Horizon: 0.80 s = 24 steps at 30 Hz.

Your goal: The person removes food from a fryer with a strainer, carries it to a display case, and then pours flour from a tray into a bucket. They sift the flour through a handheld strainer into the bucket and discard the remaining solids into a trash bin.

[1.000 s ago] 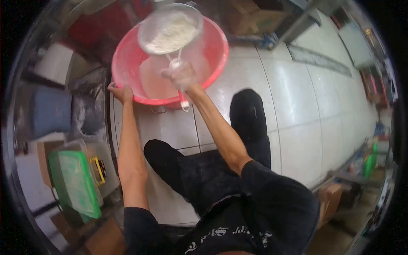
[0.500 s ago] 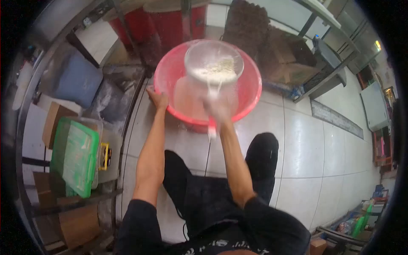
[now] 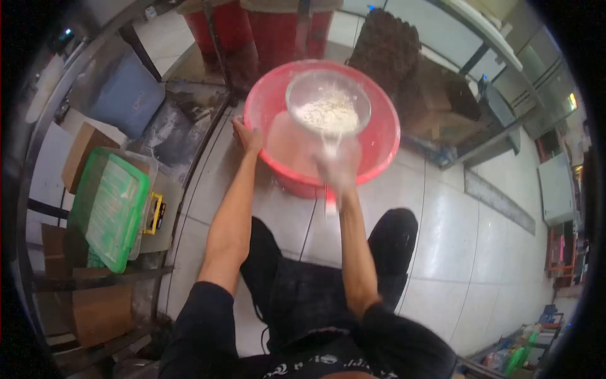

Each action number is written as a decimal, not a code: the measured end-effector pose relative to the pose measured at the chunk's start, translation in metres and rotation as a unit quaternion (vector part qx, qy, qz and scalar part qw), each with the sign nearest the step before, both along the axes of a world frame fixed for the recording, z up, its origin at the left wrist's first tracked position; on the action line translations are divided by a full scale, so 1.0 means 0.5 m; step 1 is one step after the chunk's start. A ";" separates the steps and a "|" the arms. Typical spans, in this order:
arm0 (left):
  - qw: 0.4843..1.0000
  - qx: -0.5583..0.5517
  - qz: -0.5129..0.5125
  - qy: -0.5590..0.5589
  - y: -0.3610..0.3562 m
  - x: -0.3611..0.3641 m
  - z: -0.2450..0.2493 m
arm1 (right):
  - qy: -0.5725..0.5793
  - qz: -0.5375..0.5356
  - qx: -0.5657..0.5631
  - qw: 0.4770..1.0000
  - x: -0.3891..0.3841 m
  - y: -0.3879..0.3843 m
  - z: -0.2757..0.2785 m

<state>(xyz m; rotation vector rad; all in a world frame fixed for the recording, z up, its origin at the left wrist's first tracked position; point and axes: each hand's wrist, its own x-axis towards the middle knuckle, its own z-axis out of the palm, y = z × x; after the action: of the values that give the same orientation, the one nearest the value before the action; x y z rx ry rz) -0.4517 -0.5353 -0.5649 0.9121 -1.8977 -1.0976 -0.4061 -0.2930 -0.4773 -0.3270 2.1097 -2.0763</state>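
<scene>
One sieve (image 3: 319,88) nearer, above one tub (image 3: 258,96)

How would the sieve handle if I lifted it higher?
The sieve is probably stiff, as its round rim holds its shape. It may feel front-heavy, since the white powder lies beyond the handle. Tilting could spill that loose heap.
</scene>
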 end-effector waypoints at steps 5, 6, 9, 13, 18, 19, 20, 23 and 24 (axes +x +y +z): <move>0.997 -0.053 0.009 0.059 -0.012 -0.007 -0.002 | -0.015 0.017 -0.032 0.999 -0.007 -0.001 0.089; 0.999 -0.026 -0.003 0.041 -0.007 0.003 0.004 | -0.006 0.014 -0.009 1.000 0.015 0.011 0.084; 1.000 0.014 -0.009 -0.001 0.024 0.038 0.013 | -0.059 0.000 0.011 0.998 -0.007 -0.020 0.112; 0.994 0.019 -0.067 0.088 -0.015 -0.004 -0.023 | 0.004 0.030 0.044 0.999 -0.013 -0.004 0.100; 0.999 -0.013 0.003 0.039 0.026 0.039 0.002 | -0.039 0.046 0.056 0.997 -0.116 -0.040 0.017; 1.000 -0.004 -0.003 0.029 0.017 0.027 0.016 | -0.089 0.108 -0.096 0.985 -0.090 -0.022 0.016; 0.999 0.005 0.015 0.048 0.001 0.005 0.024 | -0.073 0.126 -0.083 0.986 -0.069 -0.012 0.017; 0.993 -0.025 -0.002 0.120 -0.013 -0.023 -0.049 | 0.045 0.040 -0.050 0.997 -0.017 0.017 -0.019; 0.991 -0.076 0.019 0.112 -0.030 -0.035 -0.070 | 0.021 0.027 -0.052 0.998 -0.037 -0.002 -0.016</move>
<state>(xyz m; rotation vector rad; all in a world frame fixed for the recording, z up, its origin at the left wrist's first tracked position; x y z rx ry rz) -0.4693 -0.5504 -0.6000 0.7061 -1.7443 -0.9757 -0.4246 -0.2942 -0.4855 -0.4398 1.9958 -2.1712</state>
